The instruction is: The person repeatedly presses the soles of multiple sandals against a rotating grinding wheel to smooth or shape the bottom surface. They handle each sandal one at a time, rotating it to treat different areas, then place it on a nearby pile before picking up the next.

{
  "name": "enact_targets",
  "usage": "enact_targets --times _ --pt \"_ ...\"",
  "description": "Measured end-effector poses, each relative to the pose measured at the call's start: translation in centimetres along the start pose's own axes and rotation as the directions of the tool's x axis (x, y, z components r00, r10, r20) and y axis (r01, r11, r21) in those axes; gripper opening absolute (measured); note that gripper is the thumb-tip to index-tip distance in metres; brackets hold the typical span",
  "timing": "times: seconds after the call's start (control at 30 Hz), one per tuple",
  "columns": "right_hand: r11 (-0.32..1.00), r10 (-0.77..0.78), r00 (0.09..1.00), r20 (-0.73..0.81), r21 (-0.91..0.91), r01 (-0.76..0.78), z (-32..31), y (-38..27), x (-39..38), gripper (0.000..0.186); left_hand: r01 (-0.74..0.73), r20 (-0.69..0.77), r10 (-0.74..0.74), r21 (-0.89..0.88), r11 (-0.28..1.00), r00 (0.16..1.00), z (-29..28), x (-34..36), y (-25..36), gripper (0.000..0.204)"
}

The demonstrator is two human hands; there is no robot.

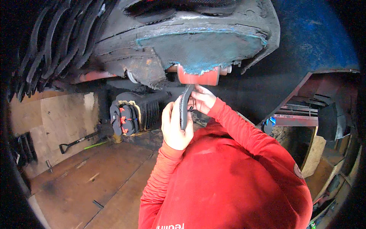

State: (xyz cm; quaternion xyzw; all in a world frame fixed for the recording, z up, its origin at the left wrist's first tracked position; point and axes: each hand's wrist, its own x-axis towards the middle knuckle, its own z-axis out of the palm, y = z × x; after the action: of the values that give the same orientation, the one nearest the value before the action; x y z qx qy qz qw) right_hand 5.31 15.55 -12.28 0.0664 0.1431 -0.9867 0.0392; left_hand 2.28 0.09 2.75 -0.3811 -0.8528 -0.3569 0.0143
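Observation:
A dark grey shoe sole (185, 108), seen nearly edge-on, stands upright between my two hands. My left hand (176, 124) is closed round its lower left side, thumb and fingers pressed on it. My right hand (203, 100) grips it from the right near the top, its fingers partly hidden behind the sole. The sole's upper end is at the lower edge of a red sanding wheel (199, 78) and appears to touch it. Over the wheel hangs a dusty grey-blue machine hood (209, 47) with a ragged lower edge.
Several dark soles (53, 42) hang in a row at upper left. Below them is a bundle of dark soles with red parts (125, 119). A black-handled tool (78, 142) and a green stick (95, 145) lie by the brown floor (87, 183). A blue panel (316, 38) rises at right.

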Motion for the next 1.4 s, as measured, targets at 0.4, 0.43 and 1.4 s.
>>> enact_targets --times 0.4,0.43,1.4 --pt "0.955 0.26 0.875 -0.409 0.245 -0.17 1.6 -0.7 -3.4 0.044 0.115 0.242 -0.116 0.02 0.993 0.963 2.6 5.3 0.9 0.026" --pt "0.969 0.204 0.918 -0.341 0.204 -0.139 1.6 -0.9 -3.5 0.044 0.152 0.274 -0.159 0.047 0.987 0.948 2.6 5.3 1.0 0.026" --pt "0.983 0.034 0.969 -0.244 -0.167 -0.076 6.5 -2.9 -5.5 0.063 0.208 0.169 -0.176 -0.192 0.959 0.97 -2.6 -3.7 1.9 0.048"
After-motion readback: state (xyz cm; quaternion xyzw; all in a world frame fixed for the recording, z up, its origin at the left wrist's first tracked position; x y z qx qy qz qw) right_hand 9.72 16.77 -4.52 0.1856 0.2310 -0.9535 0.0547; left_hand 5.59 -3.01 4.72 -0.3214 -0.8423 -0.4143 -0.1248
